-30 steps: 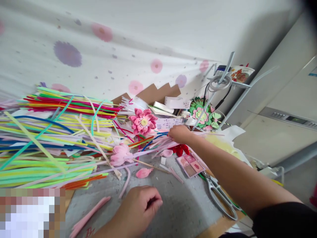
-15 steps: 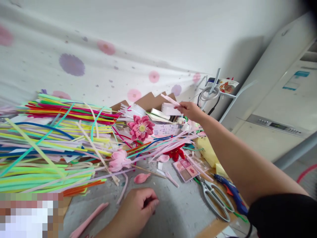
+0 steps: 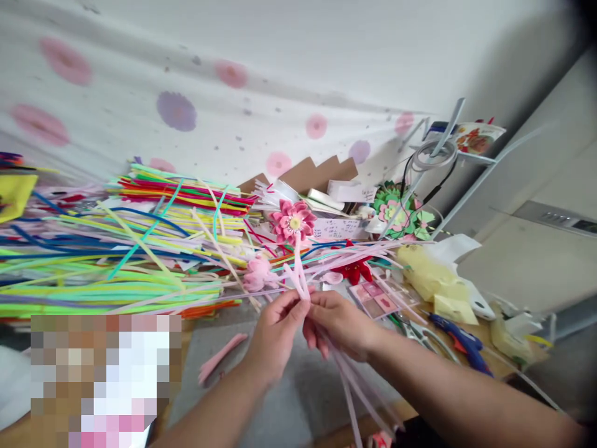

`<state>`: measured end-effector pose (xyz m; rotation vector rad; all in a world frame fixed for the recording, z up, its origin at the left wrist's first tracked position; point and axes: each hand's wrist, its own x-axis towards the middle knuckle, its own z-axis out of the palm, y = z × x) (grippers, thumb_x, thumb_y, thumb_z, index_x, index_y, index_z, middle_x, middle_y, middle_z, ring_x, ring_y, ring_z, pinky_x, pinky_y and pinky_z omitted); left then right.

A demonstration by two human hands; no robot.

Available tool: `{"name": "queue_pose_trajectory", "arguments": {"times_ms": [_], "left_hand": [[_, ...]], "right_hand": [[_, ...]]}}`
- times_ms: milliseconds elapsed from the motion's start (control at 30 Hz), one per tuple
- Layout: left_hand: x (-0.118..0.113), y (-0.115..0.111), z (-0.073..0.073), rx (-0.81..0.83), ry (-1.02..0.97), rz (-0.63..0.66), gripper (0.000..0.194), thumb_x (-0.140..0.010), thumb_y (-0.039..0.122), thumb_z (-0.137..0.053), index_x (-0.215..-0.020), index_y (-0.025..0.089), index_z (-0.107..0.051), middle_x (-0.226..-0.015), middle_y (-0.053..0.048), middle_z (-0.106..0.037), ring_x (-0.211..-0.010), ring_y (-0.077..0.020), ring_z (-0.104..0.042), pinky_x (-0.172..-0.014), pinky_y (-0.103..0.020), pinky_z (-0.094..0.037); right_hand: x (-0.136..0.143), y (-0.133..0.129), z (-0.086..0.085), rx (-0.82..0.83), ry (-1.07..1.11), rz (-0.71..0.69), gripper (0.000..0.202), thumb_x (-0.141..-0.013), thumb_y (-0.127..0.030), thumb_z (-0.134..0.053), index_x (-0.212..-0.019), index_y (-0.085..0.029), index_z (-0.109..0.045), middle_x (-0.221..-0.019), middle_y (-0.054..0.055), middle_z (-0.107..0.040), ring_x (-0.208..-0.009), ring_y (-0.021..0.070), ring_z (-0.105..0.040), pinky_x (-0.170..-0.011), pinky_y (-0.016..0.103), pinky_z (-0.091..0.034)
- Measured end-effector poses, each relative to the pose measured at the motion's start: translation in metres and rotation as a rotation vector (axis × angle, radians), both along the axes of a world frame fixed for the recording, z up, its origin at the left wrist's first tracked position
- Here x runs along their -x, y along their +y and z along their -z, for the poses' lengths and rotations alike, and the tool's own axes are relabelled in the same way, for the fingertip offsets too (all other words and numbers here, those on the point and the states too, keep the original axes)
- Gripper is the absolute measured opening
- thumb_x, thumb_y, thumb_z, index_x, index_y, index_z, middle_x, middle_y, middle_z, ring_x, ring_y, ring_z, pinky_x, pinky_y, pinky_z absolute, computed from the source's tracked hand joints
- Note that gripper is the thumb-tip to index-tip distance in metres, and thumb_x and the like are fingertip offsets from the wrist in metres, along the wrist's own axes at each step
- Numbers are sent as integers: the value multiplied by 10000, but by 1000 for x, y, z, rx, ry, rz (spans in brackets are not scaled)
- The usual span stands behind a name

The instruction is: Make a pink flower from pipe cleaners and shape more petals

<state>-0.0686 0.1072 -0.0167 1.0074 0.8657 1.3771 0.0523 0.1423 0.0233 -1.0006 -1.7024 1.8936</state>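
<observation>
Over the grey mat (image 3: pixel 289 410), both hands meet on one bundle of pale pink stems (image 3: pixel 301 270). Left hand (image 3: pixel 276 333): closed, thumb and fingers pinching the bundle. Right hand (image 3: pixel 336 317): also closed on it, right up against the left, fingers curled under. Short looped ends stick up above the fingertips; long ends run down past the right hand, blurred. Exact hold of each finger: can't tell. Behind the bundle's top: dark pink flower (image 3: pixel 293 222) with pale yellow centre. Light pink flower (image 3: pixel 259 272) sits just left of the bundle, red flower (image 3: pixel 355 269) to the right, make-up-style palette (image 3: pixel 375 300) near it. Further right: scissors (image 3: pixel 426 339), then blue glue gun (image 3: pixel 459 342), with yellow bag (image 3: pixel 422 274) behind. Left side: big pile of coloured stems (image 3: pixel 177 249), mixed green, yellow, red, blue. Pink strip piece (image 3: pixel 222 358) lies on the mat left of the left hand. Back row: brown cardboard (image 3: pixel 303 177), paper with handwriting (image 3: pixel 338 228), green-and-pink flowers (image 3: pixel 396 210) beside a metal stand (image 3: pixel 466 202).
</observation>
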Motion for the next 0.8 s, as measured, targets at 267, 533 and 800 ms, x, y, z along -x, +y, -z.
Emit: {"name": "queue_pose_trajectory", "arguments": {"times_ms": [267,533,800], "left_hand": [[2,5,-5,175,-204,-152,211,-688,307,-669,-801,129,-667,-741,-45,-675,-641,-144,-613,-613,-251,-473],[-2,7,-1,156,-125,-99,130,-697,253,-675,-713,131,-635,-655,-5,-630,-625,-104,-562,-629,-222,-446],[-13,-2,4,206,99,33,148,-718,302,-661,-723,156,-642,-663,-20,-645,-575,-115,-568,-535,-214,-438]], "right_hand": [[8,-23,37,230,233,197,427,-720,-548,-577,-779,-126,-553,-456,13,-604,-272,87,-480,-279,155,-341],[-20,-14,37,-138,35,179,442,-766,-535,-537,-660,-114,-618,-550,28,-587,-496,106,-535,-486,220,-416],[-26,5,15,-188,270,456,213,-631,-325,-725,-643,-150,-604,-573,-25,-558,-510,85,-484,-491,211,-407]]}}
